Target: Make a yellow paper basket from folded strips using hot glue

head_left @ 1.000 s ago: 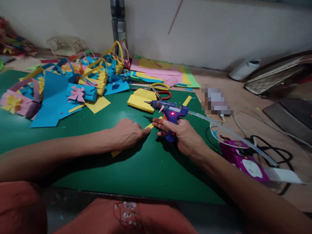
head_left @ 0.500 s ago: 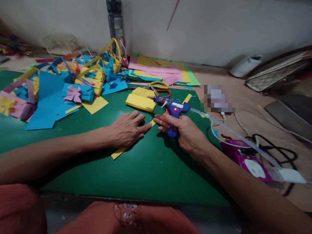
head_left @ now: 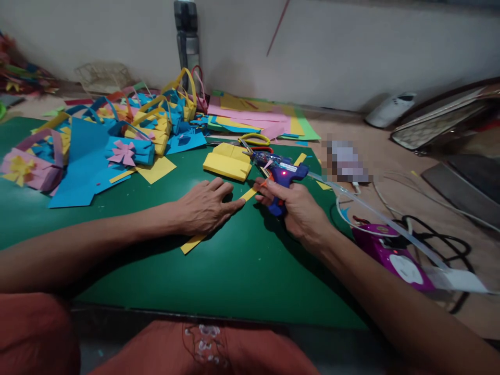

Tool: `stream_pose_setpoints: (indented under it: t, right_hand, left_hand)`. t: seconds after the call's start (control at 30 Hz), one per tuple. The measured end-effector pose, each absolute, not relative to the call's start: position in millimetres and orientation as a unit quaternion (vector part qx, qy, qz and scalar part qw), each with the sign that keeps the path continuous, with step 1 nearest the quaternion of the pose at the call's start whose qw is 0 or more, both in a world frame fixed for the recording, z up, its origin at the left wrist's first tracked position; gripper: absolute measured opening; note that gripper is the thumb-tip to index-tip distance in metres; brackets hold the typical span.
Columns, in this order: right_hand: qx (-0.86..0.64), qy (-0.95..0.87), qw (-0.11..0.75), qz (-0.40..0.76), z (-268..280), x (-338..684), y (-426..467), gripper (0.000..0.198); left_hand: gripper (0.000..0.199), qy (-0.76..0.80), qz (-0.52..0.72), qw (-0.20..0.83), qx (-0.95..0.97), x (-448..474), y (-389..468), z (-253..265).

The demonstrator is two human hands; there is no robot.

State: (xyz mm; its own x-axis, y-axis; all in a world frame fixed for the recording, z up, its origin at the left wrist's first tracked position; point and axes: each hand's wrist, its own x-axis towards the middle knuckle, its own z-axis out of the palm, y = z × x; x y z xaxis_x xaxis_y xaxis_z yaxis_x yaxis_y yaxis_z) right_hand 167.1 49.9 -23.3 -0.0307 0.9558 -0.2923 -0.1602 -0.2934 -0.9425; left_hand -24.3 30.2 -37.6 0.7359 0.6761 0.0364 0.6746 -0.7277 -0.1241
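Note:
My left hand lies palm down on the green mat, its fingers loosely bent and the thumb stretched out. Beneath it runs a yellow paper strip, pressed against the mat; the strip's far part shows past my thumb and passes under my right hand. A blue hot glue gun with a lit red light is gripped in my right hand, its nozzle pointing left. Just beyond the nozzle sits a folded yellow paper basket body. Scissors with yellow and red handles lie behind it, partly hidden by the gun.
Small paper baskets crowd the left back beside a blue sheet. Coloured paper sheets are stacked near the wall. A purple power socket box, black cables and a clear tube trailing from the gun occupy the right.
The glue gun and my right hand have shifted slightly right, showing more of the strip beyond my left thumb. My left hand stays in place. The whole view has tilted a little.

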Motion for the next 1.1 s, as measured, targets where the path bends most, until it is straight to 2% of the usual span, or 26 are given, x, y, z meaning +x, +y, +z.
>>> stream_pose_setpoints:
  t: [0.47,0.83,1.1]
  right_hand:
    - [-0.501,-0.417,0.417,0.634,-29,165,46,0.02]
    - [-0.507,-0.404,0.419,0.636,-28,164,46,0.017]
    - [-0.518,-0.398,0.418,0.632,-28,164,47,0.014]
  left_hand:
    - [0.043,-0.314,0.009,0.049,-0.948,-37,35,-37]
    - [0.056,-0.242,0.023,-0.1,-0.965,-64,26,-43]
    - [0.059,-0.239,0.028,-0.103,-0.965,-81,8,-43]
